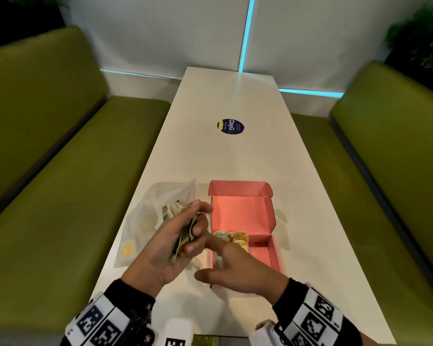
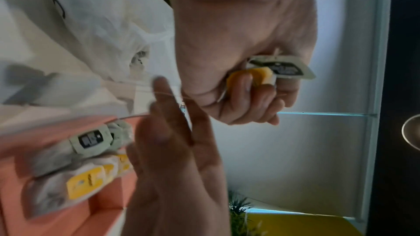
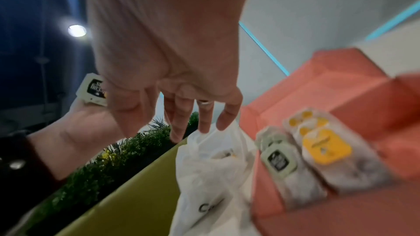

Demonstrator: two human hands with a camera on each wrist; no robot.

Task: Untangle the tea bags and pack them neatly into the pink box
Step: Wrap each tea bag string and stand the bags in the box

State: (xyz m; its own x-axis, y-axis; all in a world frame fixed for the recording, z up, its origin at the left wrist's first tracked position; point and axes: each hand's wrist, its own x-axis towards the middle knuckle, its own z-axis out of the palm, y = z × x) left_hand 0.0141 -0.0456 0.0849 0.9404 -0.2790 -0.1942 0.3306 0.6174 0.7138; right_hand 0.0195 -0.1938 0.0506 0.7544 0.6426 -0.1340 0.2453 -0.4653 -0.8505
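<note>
Head view shows the left hand [image 1: 175,242] with its grip curled round a few tea bags [image 2: 269,71] — green and yellow tags poke out between the fingers. Just beside it the right hand [image 1: 238,267] has a spread, relaxed grip holding nothing, its fingers [image 1: 216,242] reaching over the near left corner of the pink box [image 1: 273,248]. Inside that corner lie packed tea bags [image 3: 318,152] in two rows — green-tagged, then yellow-tagged. A clear plastic bag [image 1: 145,221] lies left of the box on the white counter [image 1: 235,158]
</note>
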